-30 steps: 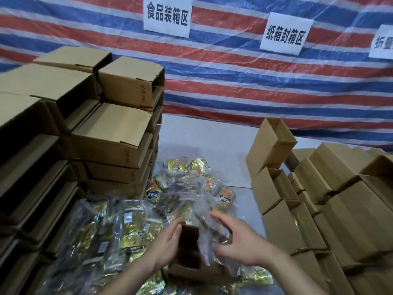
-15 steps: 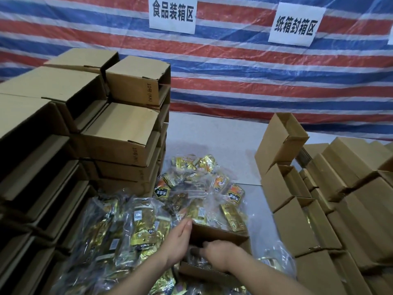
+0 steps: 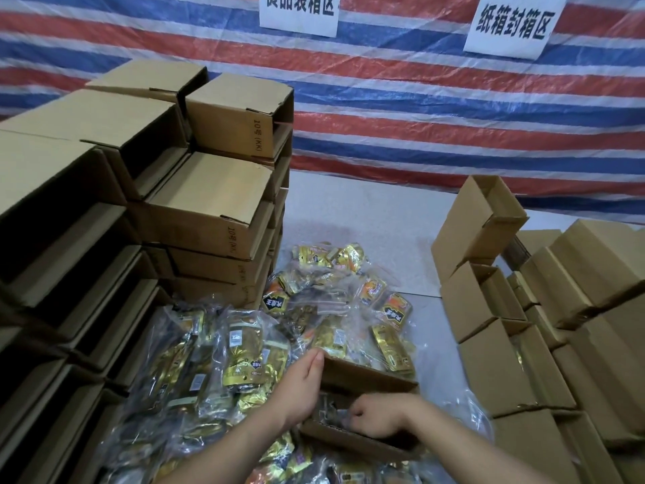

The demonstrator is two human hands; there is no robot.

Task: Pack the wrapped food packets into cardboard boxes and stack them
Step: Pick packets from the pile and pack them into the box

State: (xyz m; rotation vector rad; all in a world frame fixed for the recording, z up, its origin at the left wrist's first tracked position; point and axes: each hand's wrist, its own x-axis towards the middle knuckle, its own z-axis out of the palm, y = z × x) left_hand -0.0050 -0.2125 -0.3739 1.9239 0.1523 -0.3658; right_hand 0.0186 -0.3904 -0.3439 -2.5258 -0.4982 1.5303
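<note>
A small open cardboard box (image 3: 370, 377) sits low in the middle, among the wrapped food packets. My left hand (image 3: 300, 386) lies flat against the box's left wall, fingers straight and pointing away from me. My right hand (image 3: 378, 415) is down inside the box with its fingers curled on a clear-wrapped packet (image 3: 330, 410), most of which is hidden by the hand and the box wall. A loose pile of gold and orange packets (image 3: 251, 347) in clear bags spreads to the left of the box and behind it.
Tall stacks of cardboard boxes (image 3: 209, 207) fill the left side. Open empty boxes (image 3: 485, 347) are stacked on the right. The grey table top (image 3: 366, 221) shows between them, and a striped tarp (image 3: 419, 117) with paper signs hangs behind.
My right hand has carried the clear-wrapped packet down into the box and now sits low inside it. My left hand stayed on the box's left wall. The view has tipped downward.
</note>
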